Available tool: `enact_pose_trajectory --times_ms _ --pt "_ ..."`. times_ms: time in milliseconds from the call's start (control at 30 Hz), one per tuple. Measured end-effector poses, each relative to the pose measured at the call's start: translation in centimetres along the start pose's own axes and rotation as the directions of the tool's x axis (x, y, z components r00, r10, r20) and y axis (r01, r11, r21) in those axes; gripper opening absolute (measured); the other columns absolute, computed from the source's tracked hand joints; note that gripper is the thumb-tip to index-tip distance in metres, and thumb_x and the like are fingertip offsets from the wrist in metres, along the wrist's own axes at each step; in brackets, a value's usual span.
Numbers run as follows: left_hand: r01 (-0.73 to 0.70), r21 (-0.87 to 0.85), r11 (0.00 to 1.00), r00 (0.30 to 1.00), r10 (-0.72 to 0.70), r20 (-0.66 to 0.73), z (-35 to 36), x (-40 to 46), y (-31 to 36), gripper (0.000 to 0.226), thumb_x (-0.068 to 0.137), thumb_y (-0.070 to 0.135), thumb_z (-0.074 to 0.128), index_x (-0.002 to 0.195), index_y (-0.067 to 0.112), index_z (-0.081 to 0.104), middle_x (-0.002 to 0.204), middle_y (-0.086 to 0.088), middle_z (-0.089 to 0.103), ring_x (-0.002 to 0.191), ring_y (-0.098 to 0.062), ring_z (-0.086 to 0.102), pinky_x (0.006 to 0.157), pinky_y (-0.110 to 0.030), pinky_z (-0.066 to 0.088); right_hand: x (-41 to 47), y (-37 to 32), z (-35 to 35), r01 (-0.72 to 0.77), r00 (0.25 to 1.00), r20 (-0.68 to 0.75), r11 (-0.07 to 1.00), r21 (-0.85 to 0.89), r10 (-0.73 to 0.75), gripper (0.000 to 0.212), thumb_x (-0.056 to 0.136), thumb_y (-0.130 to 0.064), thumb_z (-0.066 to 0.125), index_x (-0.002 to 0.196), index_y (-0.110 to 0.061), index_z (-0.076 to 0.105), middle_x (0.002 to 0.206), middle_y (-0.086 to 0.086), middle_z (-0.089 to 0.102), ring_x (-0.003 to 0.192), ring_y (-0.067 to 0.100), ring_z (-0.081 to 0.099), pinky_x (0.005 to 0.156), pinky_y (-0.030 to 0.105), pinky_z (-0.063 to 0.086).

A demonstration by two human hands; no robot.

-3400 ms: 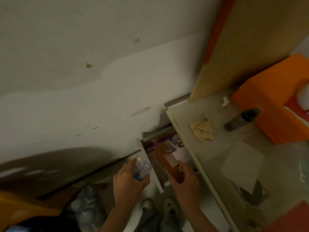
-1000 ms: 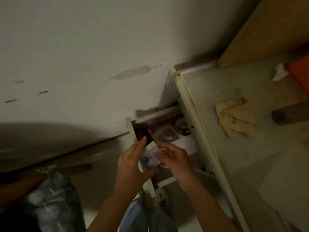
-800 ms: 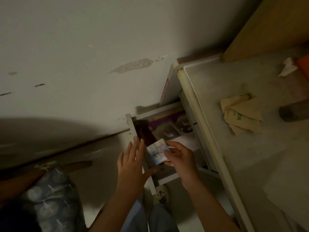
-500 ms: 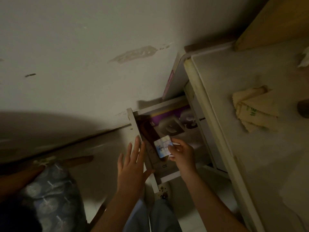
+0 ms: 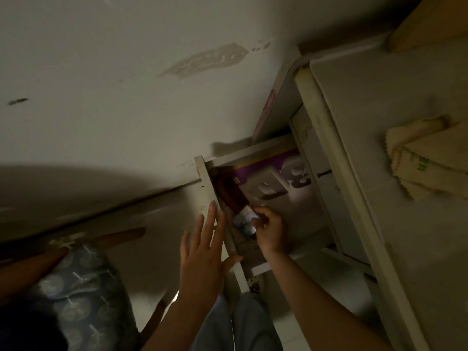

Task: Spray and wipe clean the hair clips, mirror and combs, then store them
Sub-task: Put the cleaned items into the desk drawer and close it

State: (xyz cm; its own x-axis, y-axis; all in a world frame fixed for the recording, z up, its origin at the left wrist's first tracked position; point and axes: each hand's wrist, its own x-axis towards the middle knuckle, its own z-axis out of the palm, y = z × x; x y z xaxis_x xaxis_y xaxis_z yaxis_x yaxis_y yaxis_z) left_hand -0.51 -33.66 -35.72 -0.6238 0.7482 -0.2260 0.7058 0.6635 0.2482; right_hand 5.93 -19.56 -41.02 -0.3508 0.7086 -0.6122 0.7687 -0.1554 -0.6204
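A white drawer [image 5: 206,188] stands pulled out below the desk edge. Inside it a brown comb [image 5: 229,196] lies along the front wall, beside a purple and white box [image 5: 276,188]. My right hand [image 5: 269,229] pinches a small white and blue pack [image 5: 244,221] and holds it low inside the drawer, just below the comb. My left hand [image 5: 205,247] rests flat with straight fingers on the outside of the drawer front, thumb near its lower end.
The white desk top [image 5: 379,158] runs down the right side, with a folded yellow cloth [image 5: 428,158] on it. A patterned blue cushion [image 5: 78,290] on a wooden chair sits at lower left. The wall [image 5: 126,97] is close behind the drawer.
The small pack passed from my left hand to my right, which lowered it into the drawer. My left hand opened and settled flat on the drawer front. The comb now lies in the drawer.
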Motion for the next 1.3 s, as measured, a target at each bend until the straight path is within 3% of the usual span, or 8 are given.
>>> enact_pose_trajectory --times_ms 267,667,833,967,1033,1133,1200,1300 --pt "0.012 -0.020 1.000 1.000 -0.013 -0.011 -0.3 0.1 0.0 0.091 0.076 0.073 0.040 0.146 0.018 0.023 0.152 -0.012 0.022 0.134 -0.029 0.027 0.098 -0.055 0.025 0.3 0.7 0.9 0.001 0.996 -0.091 0.995 -0.095 -0.010 0.024 0.087 -0.013 0.064 0.111 -0.015 0.064 0.116 0.007 0.061 0.108 0.020 0.057 0.081 0.026 0.045" --pt "0.067 0.000 0.998 0.989 -0.067 0.133 -1.6 0.6 0.2 0.101 0.076 0.081 0.019 0.146 0.008 0.024 0.151 -0.016 0.024 0.128 -0.036 0.046 0.097 -0.057 0.028 0.0 0.2 0.0 -0.007 0.999 0.032 0.993 -0.117 0.011 0.026 0.091 -0.016 0.058 0.117 -0.018 0.059 0.119 0.005 0.059 0.113 0.023 0.055 0.087 0.032 0.049" --pt "0.054 0.049 0.997 0.977 -0.063 0.204 -2.6 0.8 0.3 0.102 0.077 0.080 0.016 0.145 0.006 0.029 0.153 -0.014 0.022 0.135 -0.029 0.029 0.100 -0.055 0.030 -1.5 -1.0 -0.9 0.014 0.999 0.037 0.997 -0.078 -0.011 0.039 0.092 -0.017 0.058 0.130 -0.023 0.053 0.130 0.004 0.052 0.122 0.021 0.051 0.097 0.034 0.048" --pt "0.035 0.086 0.996 0.968 -0.056 0.246 -3.7 1.1 -0.5 0.098 0.080 0.080 0.005 0.145 0.011 0.030 0.153 -0.012 0.022 0.136 -0.028 0.024 0.100 -0.053 0.032 -3.3 -2.5 -1.8 0.097 0.995 0.018 0.991 -0.094 -0.096 0.043 0.094 -0.021 0.054 0.136 -0.024 0.045 0.133 0.002 0.047 0.121 0.017 0.050 0.089 0.021 0.047" --pt "0.012 0.092 0.996 0.963 -0.036 0.265 -4.1 1.3 -1.0 0.093 0.082 0.077 0.005 0.145 0.014 0.028 0.153 -0.011 0.023 0.136 -0.028 0.025 0.100 -0.053 0.032 -4.3 -2.7 -2.0 0.118 0.993 0.003 0.986 -0.116 -0.119 0.047 0.094 -0.026 0.054 0.139 -0.027 0.041 0.132 0.002 0.046 0.120 0.016 0.049 0.091 0.024 0.048" --pt "-0.102 0.101 0.990 0.969 0.076 0.233 -4.4 1.3 -2.3 0.078 0.088 0.067 0.028 0.150 0.020 0.018 0.155 -0.011 0.021 0.137 -0.029 0.025 0.100 -0.055 0.036 -6.0 -2.3 -2.1 0.145 0.988 -0.039 0.982 -0.123 -0.151 0.051 0.092 -0.031 0.057 0.140 -0.026 0.040 0.131 0.001 0.048 0.120 0.016 0.047 0.096 0.030 0.047" --pt "-0.190 0.104 0.976 0.964 0.166 0.208 -4.5 1.8 -3.4 0.101 0.073 0.052 0.067 0.151 0.026 0.008 0.155 -0.010 0.021 0.137 -0.028 0.024 0.100 -0.055 0.038 -7.4 -1.5 -1.9 0.164 0.983 -0.060 0.977 -0.140 -0.174 0.055 0.089 -0.036 0.060 0.140 -0.027 0.040 0.134 -0.001 0.049 0.124 0.017 0.045 0.100 0.032 0.044" --pt "-0.260 0.119 0.958 0.954 0.236 0.186 -4.9 2.3 -4.5 0.119 0.059 0.040 0.084 0.151 0.028 0.010 0.154 -0.009 0.026 0.139 -0.025 0.021 0.102 -0.051 0.033 -9.7 -0.7 -1.3 0.118 0.992 -0.028 0.983 -0.139 -0.123 0.076 0.082 -0.063 0.053 0.146 -0.029 0.029 0.146 -0.007 0.040 0.134 0.014 0.037 0.108 0.030 0.036"
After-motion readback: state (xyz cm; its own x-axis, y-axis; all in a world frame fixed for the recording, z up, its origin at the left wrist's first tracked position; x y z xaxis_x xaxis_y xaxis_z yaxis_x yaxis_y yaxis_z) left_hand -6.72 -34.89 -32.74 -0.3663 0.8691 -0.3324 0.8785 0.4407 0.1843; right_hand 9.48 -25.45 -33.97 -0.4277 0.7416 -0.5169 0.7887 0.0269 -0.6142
